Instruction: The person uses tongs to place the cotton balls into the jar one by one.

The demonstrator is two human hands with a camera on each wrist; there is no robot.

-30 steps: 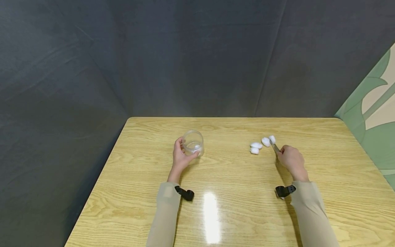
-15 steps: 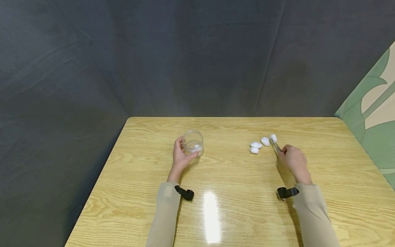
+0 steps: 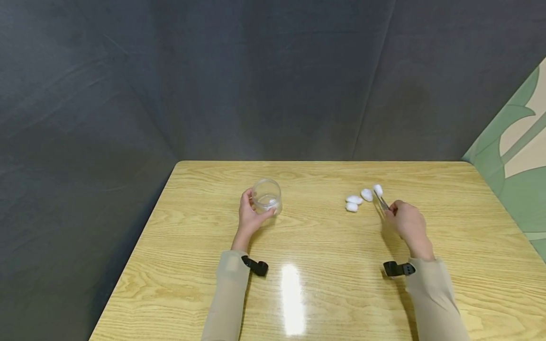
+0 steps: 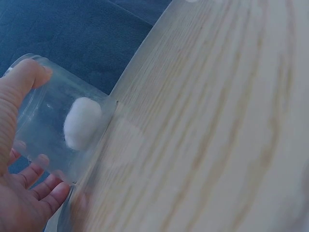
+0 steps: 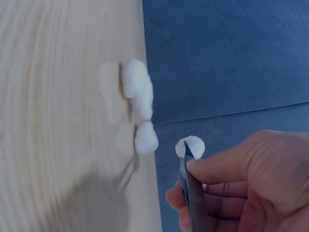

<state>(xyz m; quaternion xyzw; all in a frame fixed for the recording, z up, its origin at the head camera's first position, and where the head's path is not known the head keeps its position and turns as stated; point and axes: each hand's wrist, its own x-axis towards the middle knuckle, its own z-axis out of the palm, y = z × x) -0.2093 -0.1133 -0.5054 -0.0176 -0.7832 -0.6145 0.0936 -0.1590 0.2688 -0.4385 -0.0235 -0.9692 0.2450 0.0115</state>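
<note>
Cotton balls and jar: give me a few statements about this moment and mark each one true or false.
1. The left hand grips the clear jar. True.
2. The jar has nothing in it. False: the left wrist view shows one cotton ball inside.
3. The right hand holds tweezers that pinch a cotton ball. True.
4. The pinched ball is over the jar. False: it is near the three cotton balls on the table, far to the right of the jar.
5. The jar has a lid on. False: its mouth is open.
</note>
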